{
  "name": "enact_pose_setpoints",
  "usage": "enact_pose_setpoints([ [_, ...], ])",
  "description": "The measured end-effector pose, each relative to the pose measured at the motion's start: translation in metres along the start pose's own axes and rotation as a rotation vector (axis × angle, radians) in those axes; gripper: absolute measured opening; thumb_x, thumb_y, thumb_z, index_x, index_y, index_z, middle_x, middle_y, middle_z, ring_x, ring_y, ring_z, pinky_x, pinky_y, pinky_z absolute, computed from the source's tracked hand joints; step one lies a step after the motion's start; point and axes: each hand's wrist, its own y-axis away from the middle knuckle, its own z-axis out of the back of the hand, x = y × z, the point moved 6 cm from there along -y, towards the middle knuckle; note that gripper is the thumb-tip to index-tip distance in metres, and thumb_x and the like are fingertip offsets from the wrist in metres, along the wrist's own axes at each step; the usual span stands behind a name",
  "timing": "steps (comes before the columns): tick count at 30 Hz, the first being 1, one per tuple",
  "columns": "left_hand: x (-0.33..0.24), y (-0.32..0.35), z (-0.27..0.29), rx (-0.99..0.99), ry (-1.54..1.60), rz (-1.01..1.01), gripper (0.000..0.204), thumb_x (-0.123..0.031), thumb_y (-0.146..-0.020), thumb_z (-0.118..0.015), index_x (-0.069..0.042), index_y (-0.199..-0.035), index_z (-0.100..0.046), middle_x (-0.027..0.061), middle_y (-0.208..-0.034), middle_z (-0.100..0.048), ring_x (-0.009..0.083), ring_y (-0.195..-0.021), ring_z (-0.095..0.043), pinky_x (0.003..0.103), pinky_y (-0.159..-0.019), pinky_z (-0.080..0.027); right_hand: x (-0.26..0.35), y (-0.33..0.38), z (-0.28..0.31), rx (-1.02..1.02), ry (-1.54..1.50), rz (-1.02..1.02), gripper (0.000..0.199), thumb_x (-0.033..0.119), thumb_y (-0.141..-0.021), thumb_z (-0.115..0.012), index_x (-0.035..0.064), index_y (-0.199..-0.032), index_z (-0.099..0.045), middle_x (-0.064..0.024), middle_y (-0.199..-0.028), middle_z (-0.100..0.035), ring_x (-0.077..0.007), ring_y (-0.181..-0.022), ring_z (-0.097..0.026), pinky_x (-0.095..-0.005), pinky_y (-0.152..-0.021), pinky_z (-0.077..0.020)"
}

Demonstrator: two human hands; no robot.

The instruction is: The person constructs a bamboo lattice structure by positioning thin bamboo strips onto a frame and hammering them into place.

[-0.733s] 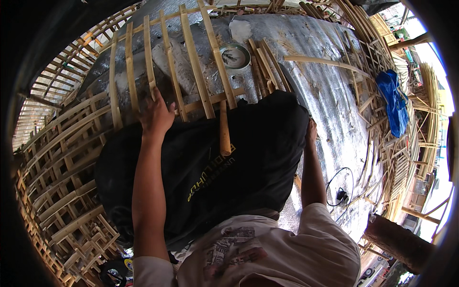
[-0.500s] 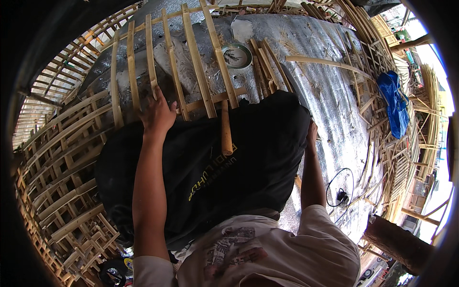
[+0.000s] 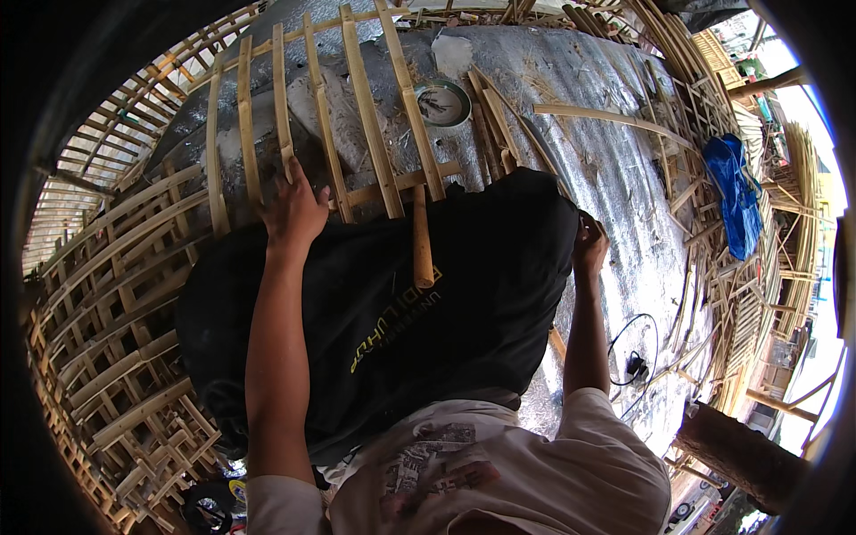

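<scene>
A bamboo slat frame [image 3: 363,111] of long strips joined by crosspieces lies in front of me, its near edge on a black cloth [image 3: 473,259] over my lap. My left hand [image 3: 297,214] rests on one slat, fingers stretched and thumb apart. A round wooden handle [image 3: 423,241] pokes out from under the frame onto the cloth; its other end is hidden. At the cloth's right edge my right hand [image 3: 590,242] has its fingers curled. A thin bamboo strip [image 3: 519,120] runs down toward that hand; the gripped end is mostly hidden.
A round dish [image 3: 442,103] sits on the silvery sheet [image 3: 615,169] beyond the frame. Woven bamboo lattices [image 3: 107,339] stack up at left. On the right are a blue bag [image 3: 733,196], a black cable [image 3: 637,364] and a thick log [image 3: 740,450].
My right hand has come out from behind the cloth's edge, slightly rightward. The thin strip has shifted with its near end toward that hand. My left hand stays on the slat.
</scene>
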Motion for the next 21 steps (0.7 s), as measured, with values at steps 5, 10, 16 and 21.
enact_pose_setpoints([
  [5,0.0,0.0,0.0,0.002,-0.011,0.006,0.077,-0.044,-0.094,-0.055,-0.007,-0.152,-0.021,0.0249,-0.145,-0.039,0.0393,-0.122,-0.055,0.068,-0.104,-0.03,0.018,0.002,0.011,-0.153,-0.035,0.116,0.018,0.018,-0.092,-0.064,0.0074,-0.105,-0.071,-0.0169,-0.095,-0.069,-0.0333,-0.083,-0.068,-0.0401,-0.071,-0.0526],
  [10,-0.001,0.002,0.003,0.009,-0.006,0.01,0.077,-0.044,-0.094,-0.055,-0.007,-0.152,-0.021,0.0251,-0.145,-0.039,0.0396,-0.121,-0.055,0.068,-0.104,-0.03,0.019,-0.001,0.012,-0.157,-0.033,0.116,0.018,0.016,-0.091,-0.064,0.006,-0.104,-0.071,-0.0176,-0.096,-0.069,-0.0332,-0.084,-0.068,-0.0399,-0.072,-0.0525],
  [16,-0.001,0.0,0.001,0.016,0.006,0.012,0.077,-0.044,-0.094,-0.055,-0.007,-0.152,-0.021,0.0246,-0.144,-0.04,0.0393,-0.121,-0.055,0.068,-0.103,-0.031,-0.003,-0.007,0.006,-0.108,-0.081,0.052,0.016,0.015,-0.093,-0.063,0.0044,-0.103,-0.071,-0.0129,-0.084,-0.071,-0.0194,-0.07,-0.068,-0.0319,-0.063,-0.0529],
  [21,0.0,0.0,0.0,0.024,0.022,0.025,0.077,-0.044,-0.093,-0.056,-0.007,-0.151,-0.022,0.0236,-0.143,-0.041,0.0384,-0.123,-0.053,0.068,-0.104,-0.031,-0.02,-0.009,-0.002,-0.047,-0.289,-0.218,0.021,0.021,-0.095,-0.063,0.0025,-0.102,-0.07,-0.0061,-0.074,-0.069,-0.0108,-0.059,-0.062,-0.0265,-0.054,-0.0488],
])
